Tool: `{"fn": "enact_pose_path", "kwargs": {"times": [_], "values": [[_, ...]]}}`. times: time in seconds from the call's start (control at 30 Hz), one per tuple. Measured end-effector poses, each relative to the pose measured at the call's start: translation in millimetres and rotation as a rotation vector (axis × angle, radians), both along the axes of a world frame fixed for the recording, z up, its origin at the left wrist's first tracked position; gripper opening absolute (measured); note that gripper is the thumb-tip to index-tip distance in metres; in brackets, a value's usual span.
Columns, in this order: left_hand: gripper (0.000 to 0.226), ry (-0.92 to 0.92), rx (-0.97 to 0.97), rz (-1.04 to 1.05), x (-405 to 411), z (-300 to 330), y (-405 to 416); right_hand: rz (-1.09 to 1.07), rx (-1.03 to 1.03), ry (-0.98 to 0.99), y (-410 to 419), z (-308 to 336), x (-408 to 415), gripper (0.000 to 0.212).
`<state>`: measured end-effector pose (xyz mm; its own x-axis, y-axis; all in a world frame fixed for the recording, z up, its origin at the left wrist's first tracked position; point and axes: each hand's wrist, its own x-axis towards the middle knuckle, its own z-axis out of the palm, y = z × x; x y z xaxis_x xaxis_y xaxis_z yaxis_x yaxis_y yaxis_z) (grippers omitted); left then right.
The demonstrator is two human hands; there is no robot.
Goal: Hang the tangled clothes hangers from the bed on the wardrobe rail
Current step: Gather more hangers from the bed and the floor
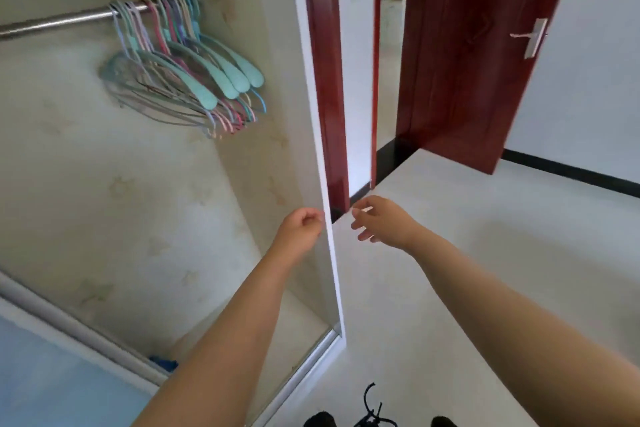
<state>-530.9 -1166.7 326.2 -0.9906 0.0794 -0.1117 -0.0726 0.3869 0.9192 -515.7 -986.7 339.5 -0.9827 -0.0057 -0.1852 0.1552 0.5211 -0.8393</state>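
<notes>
Our left hand (302, 222) was loosely curled into a fist with nothing in it, held just in front of the white side panel (313, 87) of the wardrobe. Our right hand (375, 218) was spread beside it, fingers relaxed and apart, also grasping nothing. Both arms were stretched forward at about the same height, the two hands near each other with the panel's edge between them.

The hangers (180, 69) were already on the wardrobe rail (52, 22), bunched together toward its right end, their hooks crowded side by side over the metal bar. We could make out several broad mint-green ones in front and thinner pink, blue and purple ones behind; they overlapped so closely that we could not count them or tell whether any were snagged on one another.

We judged the hanging mostly done for this batch. The bed was hardly in view, apart perhaps from a pale blue surface (52, 374) at the lower left, so we could not tell whether more hangers waited there. Some dark cord-like thing (372, 406) lay on the floor between our shoes; we could not identify it.
</notes>
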Motion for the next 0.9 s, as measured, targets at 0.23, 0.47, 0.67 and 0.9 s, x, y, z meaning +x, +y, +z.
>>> {"fn": "enact_pose_path", "kwargs": {"times": [0.23,0.47,0.67,0.9], "values": [[0.013,-0.158,0.019,-0.338,91.1,-60.8,212.6,-0.404,-0.165,-0.171,192.2,-60.4,157.1,0.018],[0.010,-0.280,0.013,-0.696,194.1,-88.4,392.1,-0.792,-0.203,-0.209,338.3,-85.9,302.6,0.023],[0.013,-0.293,-0.037,-0.923,241.1,-102.8,511.1,-1.085,-0.315,-0.198,416.6,-106.1,390.4,0.016],[0.017,-0.368,-0.090,-1.161,276.1,-131.8,650.4,-1.382,-0.415,-0.170,505.9,-136.2,440.8,0.020]]}}
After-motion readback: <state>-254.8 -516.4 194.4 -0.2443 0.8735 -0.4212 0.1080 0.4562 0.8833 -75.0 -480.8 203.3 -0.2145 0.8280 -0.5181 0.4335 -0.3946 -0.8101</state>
